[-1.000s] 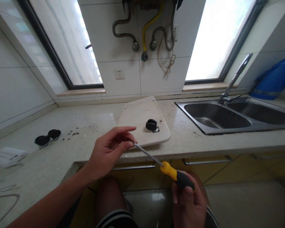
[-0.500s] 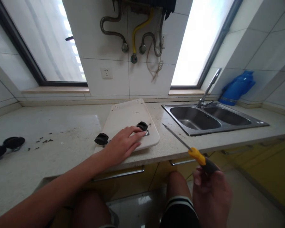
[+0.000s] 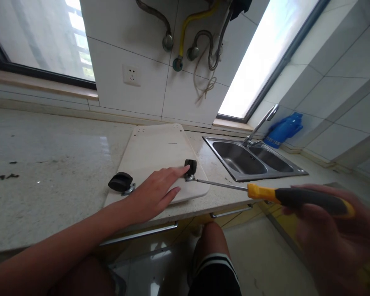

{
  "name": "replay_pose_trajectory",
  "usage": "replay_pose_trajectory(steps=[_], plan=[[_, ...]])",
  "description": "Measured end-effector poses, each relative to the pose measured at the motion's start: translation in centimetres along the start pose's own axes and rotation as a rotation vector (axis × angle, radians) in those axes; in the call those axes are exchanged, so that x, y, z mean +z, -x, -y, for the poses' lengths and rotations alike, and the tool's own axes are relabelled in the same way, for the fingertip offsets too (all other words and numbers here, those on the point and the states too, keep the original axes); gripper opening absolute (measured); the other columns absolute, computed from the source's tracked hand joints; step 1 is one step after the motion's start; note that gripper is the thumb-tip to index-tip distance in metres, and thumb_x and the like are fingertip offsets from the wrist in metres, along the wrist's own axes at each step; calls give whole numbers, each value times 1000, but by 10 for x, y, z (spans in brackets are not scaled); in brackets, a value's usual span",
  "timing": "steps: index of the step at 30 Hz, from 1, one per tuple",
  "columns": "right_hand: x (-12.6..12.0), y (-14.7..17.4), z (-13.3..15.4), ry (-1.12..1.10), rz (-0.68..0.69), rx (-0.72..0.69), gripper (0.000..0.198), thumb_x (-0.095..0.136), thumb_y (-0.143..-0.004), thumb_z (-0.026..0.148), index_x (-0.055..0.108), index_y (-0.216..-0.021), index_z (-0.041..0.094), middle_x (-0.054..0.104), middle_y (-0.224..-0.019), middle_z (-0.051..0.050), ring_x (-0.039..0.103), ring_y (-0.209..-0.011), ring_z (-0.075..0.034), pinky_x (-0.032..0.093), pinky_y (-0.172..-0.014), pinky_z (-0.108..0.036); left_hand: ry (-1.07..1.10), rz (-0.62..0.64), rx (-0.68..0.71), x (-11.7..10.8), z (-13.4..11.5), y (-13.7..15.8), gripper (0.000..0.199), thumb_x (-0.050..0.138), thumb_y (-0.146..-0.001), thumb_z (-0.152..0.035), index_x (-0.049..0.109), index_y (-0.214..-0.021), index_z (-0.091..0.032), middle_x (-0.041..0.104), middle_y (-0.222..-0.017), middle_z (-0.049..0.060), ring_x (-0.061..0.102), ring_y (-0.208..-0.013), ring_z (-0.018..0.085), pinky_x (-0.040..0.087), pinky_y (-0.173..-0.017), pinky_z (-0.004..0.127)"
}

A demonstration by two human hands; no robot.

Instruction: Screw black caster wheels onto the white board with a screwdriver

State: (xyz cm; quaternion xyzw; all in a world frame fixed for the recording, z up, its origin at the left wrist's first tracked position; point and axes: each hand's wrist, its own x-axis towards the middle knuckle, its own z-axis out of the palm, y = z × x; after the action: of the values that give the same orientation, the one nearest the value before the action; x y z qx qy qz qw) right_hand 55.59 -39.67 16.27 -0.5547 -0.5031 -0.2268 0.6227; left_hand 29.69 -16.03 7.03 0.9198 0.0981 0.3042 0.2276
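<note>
My right hand (image 3: 333, 230) is closed around the handle of a yellow and black screwdriver (image 3: 296, 199), its blade pointing left. The screwdriver's tip appears to meet the metal plate under a black caster (image 3: 190, 166) near the right edge of a white board (image 3: 160, 152). Over the board's near part lies my left hand (image 3: 157, 189), its index finger stretched out onto that caster and its thumb apart. A second black caster (image 3: 120, 181) with a metal plate is at the board's left side. Small holes dot the board's far corners.
Several small dark screws (image 3: 12, 176) lie on the countertop (image 3: 64, 152) at the left. To the right are a steel double sink (image 3: 237, 158) with a faucet (image 3: 265, 117) and a blue bottle-like object (image 3: 285, 129). Drawer handles (image 3: 142, 233) run below the counter edge.
My right hand has raised the screwdriver and brought its tip left to the right caster's plate. My left index finger now presses on that caster, which looks more upright. The view has tilted and shifted.
</note>
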Motion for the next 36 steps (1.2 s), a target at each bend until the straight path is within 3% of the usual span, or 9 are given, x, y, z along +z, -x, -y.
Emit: replay_pose_trajectory(steps=[3,9,15,21,36], plan=[[12,-17,3,19,108,-104,27,94,-78,29,88,-104,27,80,-84,-4,71,-66,-22,52,-57,-37,0,-7,-1,2,1,1,58,48,-116,-28,39,-174,-25,59,-168,14,60,-150,32,49,-125,55],[37,-37,11,54,234,-251,31,98,-73,23,87,-102,28,81,-83,0,66,-63,-16,49,-55,-32,-11,-26,8,5,3,2,58,50,-115,-27,42,-173,-26,58,-170,14,60,-149,32,48,-124,53],[50,-41,16,46,332,-175,24,96,-81,27,86,-103,27,79,-85,2,67,-66,-13,52,-62,-30,-50,-22,15,5,3,1,59,49,-116,-26,41,-174,-25,58,-170,13,61,-148,32,48,-120,51],[56,-46,16,95,362,-175,22,96,-82,31,85,-100,27,75,-79,4,62,-63,-11,46,-57,-28,-57,-20,21,6,2,1,59,48,-115,-25,40,-174,-25,58,-170,13,60,-149,31,45,-122,50],[62,-57,22,101,404,-270,26,97,-78,26,85,-101,23,75,-77,6,61,-60,-7,46,-52,-23,-59,-4,30,6,4,0,58,46,-115,-26,39,-173,-24,58,-169,15,59,-150,33,44,-119,52]])
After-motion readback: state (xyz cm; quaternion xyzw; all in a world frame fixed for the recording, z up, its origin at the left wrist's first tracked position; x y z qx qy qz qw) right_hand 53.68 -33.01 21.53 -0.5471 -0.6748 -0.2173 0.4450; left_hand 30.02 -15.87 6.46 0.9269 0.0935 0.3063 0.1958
